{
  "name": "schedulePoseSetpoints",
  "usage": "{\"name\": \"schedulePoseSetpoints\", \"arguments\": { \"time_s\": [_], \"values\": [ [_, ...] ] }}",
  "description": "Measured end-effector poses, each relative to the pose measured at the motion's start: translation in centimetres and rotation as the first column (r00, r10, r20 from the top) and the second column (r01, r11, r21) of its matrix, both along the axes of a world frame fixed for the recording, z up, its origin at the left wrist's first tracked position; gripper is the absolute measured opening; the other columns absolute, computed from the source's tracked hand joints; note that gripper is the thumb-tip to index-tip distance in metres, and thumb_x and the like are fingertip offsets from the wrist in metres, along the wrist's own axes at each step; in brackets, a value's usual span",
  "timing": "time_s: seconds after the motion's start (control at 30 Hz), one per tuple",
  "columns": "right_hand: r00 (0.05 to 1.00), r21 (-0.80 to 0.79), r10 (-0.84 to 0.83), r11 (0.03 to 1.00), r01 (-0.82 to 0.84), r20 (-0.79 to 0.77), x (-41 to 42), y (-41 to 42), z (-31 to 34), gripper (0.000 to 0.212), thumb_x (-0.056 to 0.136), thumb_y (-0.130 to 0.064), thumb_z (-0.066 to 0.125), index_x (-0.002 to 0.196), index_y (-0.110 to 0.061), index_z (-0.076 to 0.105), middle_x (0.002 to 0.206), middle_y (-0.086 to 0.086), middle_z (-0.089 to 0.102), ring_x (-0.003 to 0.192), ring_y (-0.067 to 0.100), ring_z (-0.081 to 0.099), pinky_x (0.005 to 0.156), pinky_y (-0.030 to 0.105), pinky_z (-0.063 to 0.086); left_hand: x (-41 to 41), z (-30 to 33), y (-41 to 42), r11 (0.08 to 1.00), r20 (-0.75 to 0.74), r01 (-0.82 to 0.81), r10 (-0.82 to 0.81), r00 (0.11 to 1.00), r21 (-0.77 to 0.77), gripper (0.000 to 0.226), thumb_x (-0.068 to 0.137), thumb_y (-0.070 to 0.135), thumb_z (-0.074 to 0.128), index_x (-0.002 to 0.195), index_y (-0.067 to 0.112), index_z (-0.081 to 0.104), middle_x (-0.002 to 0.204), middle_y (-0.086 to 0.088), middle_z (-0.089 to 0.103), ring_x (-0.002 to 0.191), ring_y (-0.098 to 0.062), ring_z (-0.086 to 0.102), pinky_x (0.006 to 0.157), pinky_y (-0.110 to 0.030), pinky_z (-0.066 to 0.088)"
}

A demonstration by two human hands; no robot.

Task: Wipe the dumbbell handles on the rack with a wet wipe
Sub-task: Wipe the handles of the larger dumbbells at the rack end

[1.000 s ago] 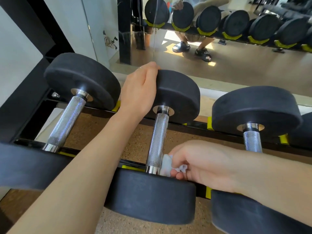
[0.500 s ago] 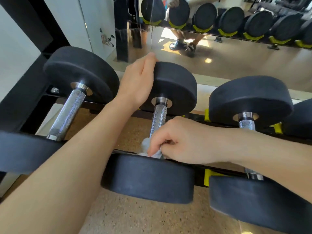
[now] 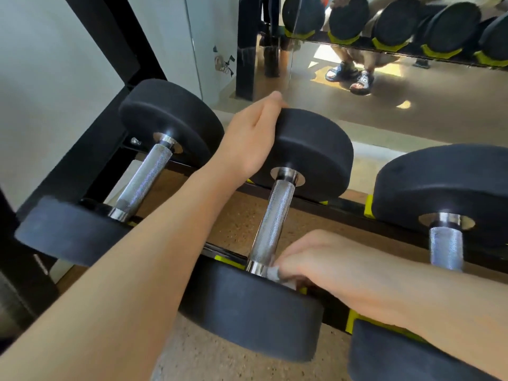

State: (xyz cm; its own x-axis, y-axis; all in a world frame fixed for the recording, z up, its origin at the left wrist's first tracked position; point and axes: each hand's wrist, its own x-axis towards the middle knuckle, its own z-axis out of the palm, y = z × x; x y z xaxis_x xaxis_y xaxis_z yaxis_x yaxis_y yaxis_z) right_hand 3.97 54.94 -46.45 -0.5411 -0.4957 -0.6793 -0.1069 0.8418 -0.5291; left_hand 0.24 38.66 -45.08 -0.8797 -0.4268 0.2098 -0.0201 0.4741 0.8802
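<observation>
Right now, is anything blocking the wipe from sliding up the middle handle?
Nothing visible. The right hand presses the wipe at the handle's near end, and the bare metal runs clear up to the far weight, which the left hand steadies.

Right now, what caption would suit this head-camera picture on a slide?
Right hand presses a wet wipe to the middle dumbbell's handle; left hand steadies its far weight.
</observation>
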Motion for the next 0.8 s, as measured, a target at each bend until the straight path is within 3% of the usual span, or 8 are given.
{"name": "schedulePoseSetpoints", "arguments": {
  "time_s": [0.1,0.2,0.27,0.37,0.5,0.6,0.7,0.8],
  "values": [
    [0.995,-0.116,0.089,0.989,-0.093,-0.038,0.2,1.3,0.7,0.026,0.083,-0.047,0.067,0.082,-0.023,0.076,0.080,-0.005,0.072,0.081,0.005,0.067,0.068,0.029,0.049,0.0,0.3,0.3,0.999,0.017,-0.027,0.027,1.000,0.020,0.054,0.110,0.044,0.027,0.104,0.008,0.068,0.101,-0.010,0.071,0.097,-0.020,0.065,0.097,-0.042,0.048],
    [0.989,-0.223,0.089,0.968,-0.113,-0.116,0.6,1.3,0.6,0.034,0.083,-0.051,0.065,0.070,-0.020,0.066,0.069,-0.006,0.064,0.070,0.002,0.061,0.064,0.026,0.045,0.1,0.5,0.5,0.999,0.033,-0.032,0.032,0.999,0.003,0.054,0.111,0.043,0.027,0.102,0.009,0.067,0.099,-0.007,0.071,0.095,-0.016,0.064,0.096,-0.037,0.048],
    [0.984,-0.283,0.122,0.947,-0.155,-0.129,0.7,0.9,0.7,0.030,0.085,-0.046,0.064,0.076,-0.018,0.067,0.071,-0.006,0.065,0.071,0.000,0.061,0.065,0.026,0.045,0.1,0.5,0.4,1.000,0.054,-0.020,0.021,0.998,-0.009,0.054,0.111,0.045,0.026,0.103,0.012,0.067,0.097,-0.003,0.070,0.095,-0.012,0.064,0.095,-0.033,0.047],
    [0.994,-0.422,0.111,0.901,-0.103,-0.006,0.5,-0.2,1.2,0.006,0.082,-0.031,0.072,0.087,-0.029,0.074,0.084,-0.008,0.074,0.086,0.008,0.069,0.086,0.039,0.054,0.2,0.7,0.1,1.000,0.081,0.015,-0.016,0.997,0.010,0.052,0.110,0.050,0.026,0.106,0.021,0.068,0.098,0.006,0.069,0.100,-0.009,0.064,0.096,-0.032,0.046],
    [0.988,-0.559,0.013,0.826,0.078,0.156,-0.7,-1.7,1.7,0.046,0.080,-0.003,0.068,0.108,-0.040,0.068,0.095,-0.001,0.075,0.094,0.016,0.071,0.094,0.042,0.055,1.4,2.1,-1.6,0.957,0.171,0.185,-0.148,0.974,-0.222,0.050,0.111,0.047,0.022,0.125,0.021,0.062,0.117,0.007,0.067,0.102,-0.001,0.057,0.090,-0.019,0.040],
    [0.953,-0.609,0.012,0.772,0.184,0.304,-1.5,-3.4,2.4,0.044,0.086,0.008,0.057,0.117,-0.020,0.072,0.104,0.004,0.075,0.097,0.014,0.072,0.087,0.030,0.058,3.4,4.3,-4.6,0.896,0.113,0.125,-0.085,0.990,-0.425,0.044,0.112,0.043,0.022,0.148,0.034,0.046,0.135,0.017,0.053,0.113,0.009,0.041,0.082,0.004,0.028],
    [0.932,-0.653,0.030,0.721,0.230,0.361,-1.2,-5.9,2.8,0.034,0.090,0.009,0.051,0.111,-0.004,0.074,0.106,0.007,0.075,0.088,0.012,0.072,0.079,0.023,0.056,5.4,5.6,-8.7,0.905,0.022,-0.017,0.029,0.999,-0.426,0.044,0.112,0.046,0.021,0.147,0.041,0.046,0.133,0.018,0.053,0.122,0.004,0.039,0.087,-0.005,0.029],
    [0.964,-0.704,-0.062,0.671,0.231,0.258,-1.0,-9.0,2.9,0.026,0.090,0.002,0.057,0.103,-0.007,0.076,0.103,0.006,0.075,0.096,0.012,0.070,0.088,0.030,0.057,6.7,4.8,-13.1,0.953,0.052,-0.074,0.093,0.994,-0.295,0.045,0.111,0.049,0.021,0.143,0.044,0.052,0.139,0.015,0.056,0.133,-0.006,0.046,0.109,-0.023,0.033]
  ]
}}
